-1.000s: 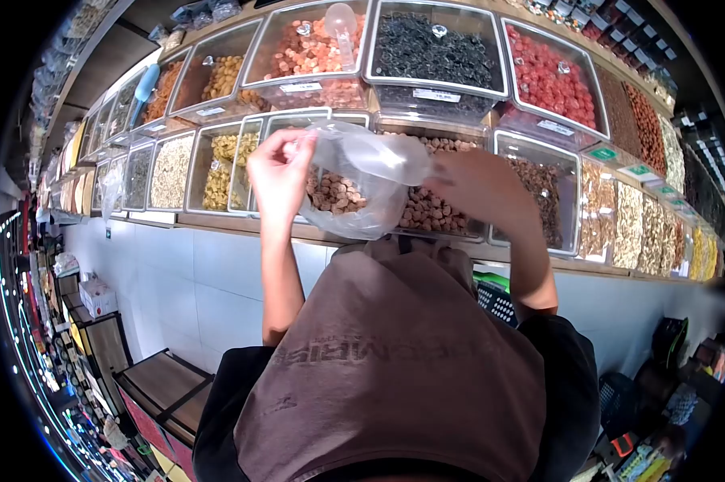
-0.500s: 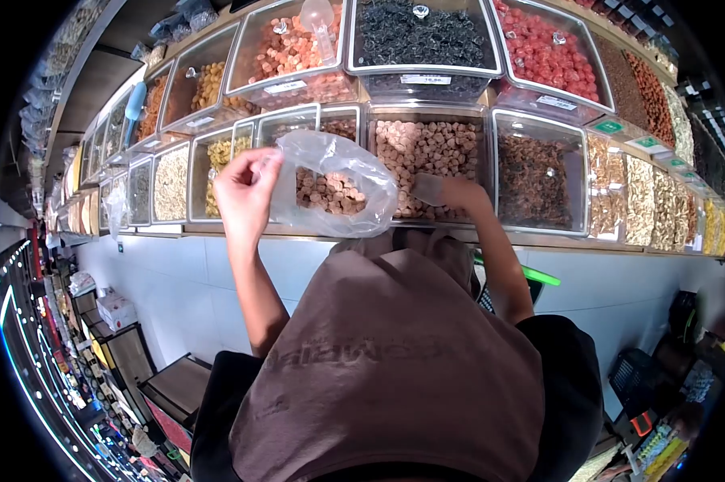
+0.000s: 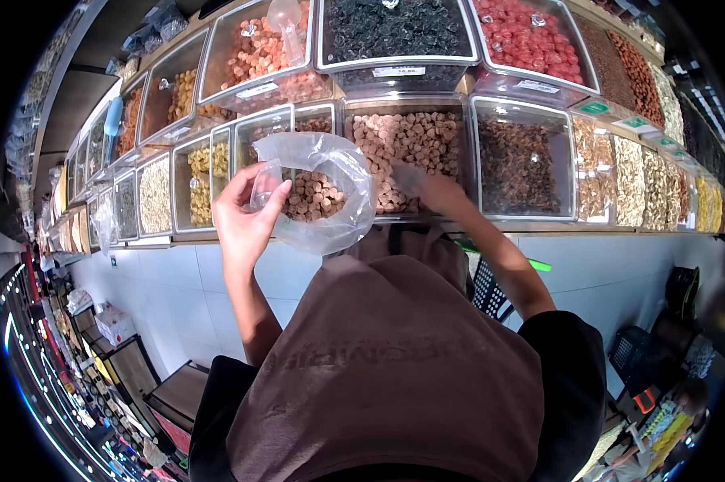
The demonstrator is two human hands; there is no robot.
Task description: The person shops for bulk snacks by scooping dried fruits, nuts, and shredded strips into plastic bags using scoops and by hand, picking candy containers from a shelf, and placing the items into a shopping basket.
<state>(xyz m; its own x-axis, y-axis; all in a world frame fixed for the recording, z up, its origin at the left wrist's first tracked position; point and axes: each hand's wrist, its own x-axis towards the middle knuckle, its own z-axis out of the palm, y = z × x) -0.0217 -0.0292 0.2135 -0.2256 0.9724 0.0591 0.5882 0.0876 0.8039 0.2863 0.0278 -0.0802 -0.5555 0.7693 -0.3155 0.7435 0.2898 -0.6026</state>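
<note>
My left hand grips the edge of a clear plastic bag, thumb pressed against the plastic. The bag's mouth is spread wide, and inside lie round pinkish-brown dried pieces. Over the clear bin in front of me, my right hand is closed on a translucent scoop. That bin holds more of the same pinkish-brown pieces, and the scoop's blade is low against them. The scoop's handle is hidden inside my right hand, and blur hides what the blade carries.
Right of the bin stands a lidded bin of dark brown shreds. Behind are bins of black dried fruit, red pieces and orange pieces with a clear scoop on the lid. A dark basket is below the counter.
My left hand has turned and come slightly lower with the bag, whose mouth looks rounder. My right hand and scoop remain at the bin. The view has shifted, moving the bins left.
</note>
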